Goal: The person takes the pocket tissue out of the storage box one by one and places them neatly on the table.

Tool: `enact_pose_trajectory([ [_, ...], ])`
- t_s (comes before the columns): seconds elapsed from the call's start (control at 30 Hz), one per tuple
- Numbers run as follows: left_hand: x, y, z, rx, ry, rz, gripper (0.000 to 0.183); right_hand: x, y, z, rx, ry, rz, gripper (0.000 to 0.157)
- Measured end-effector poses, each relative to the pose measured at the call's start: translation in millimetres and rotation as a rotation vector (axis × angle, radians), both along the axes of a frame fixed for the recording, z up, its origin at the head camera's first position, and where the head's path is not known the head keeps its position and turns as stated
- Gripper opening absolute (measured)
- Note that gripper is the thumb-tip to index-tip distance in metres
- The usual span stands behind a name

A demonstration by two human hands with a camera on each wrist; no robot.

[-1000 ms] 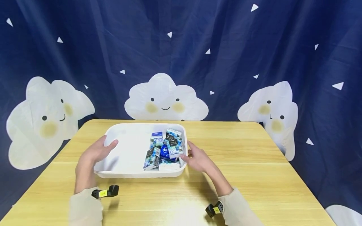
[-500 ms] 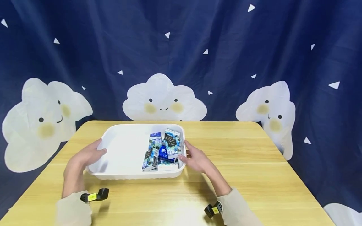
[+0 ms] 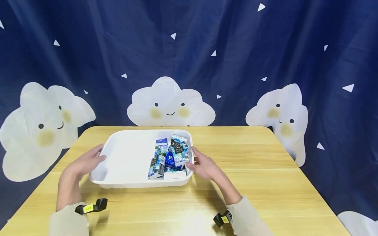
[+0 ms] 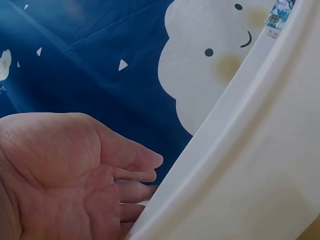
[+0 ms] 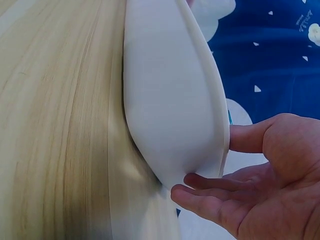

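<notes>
A shallow white plastic tray (image 3: 127, 157) sits on the table, with several small blue-and-white packs (image 3: 159, 166) piled at its right end. They look like pocket tissues; one has a black label reading "Face". My right hand (image 3: 204, 166) grips the tray's right end, thumb at the rim and fingers against the outer wall, as the right wrist view also shows. At the left end, my left hand (image 3: 83, 162) is beside the rim, its fingers extended. In the left wrist view its thumb stands apart from the tray; whether the fingertips touch the rim is hard to tell.
The light wooden table (image 3: 251, 183) reaches back to a dark blue curtain (image 3: 189, 49) printed with white clouds and triangles. Each wrist wears a small black camera, the left one (image 3: 93, 207) above the tabletop.
My left hand has moved left, from over the tray's left end to beside its rim. The right hand keeps its grip, and the packs lie as before in the tray.
</notes>
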State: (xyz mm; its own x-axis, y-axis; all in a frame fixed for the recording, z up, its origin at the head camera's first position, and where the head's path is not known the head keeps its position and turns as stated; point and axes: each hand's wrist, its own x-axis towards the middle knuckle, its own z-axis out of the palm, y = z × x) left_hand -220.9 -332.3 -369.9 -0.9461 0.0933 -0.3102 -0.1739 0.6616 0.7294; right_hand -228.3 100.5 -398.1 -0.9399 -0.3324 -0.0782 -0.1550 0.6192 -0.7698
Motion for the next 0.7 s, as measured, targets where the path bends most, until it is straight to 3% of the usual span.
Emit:
enact_pose_trajectory([
  [0.47, -0.4, -22, -13.6, -0.006, -0.013, 0.063, 0.055, 0.1, 0, 1.0, 0.002, -0.007, -0.01, 0.08],
  [0.7, 2.9, -31, -20.6, 0.107, -0.014, 0.074, 0.058, -0.5, 0, 0.1, 0.0, -0.02, -0.013, 0.081],
])
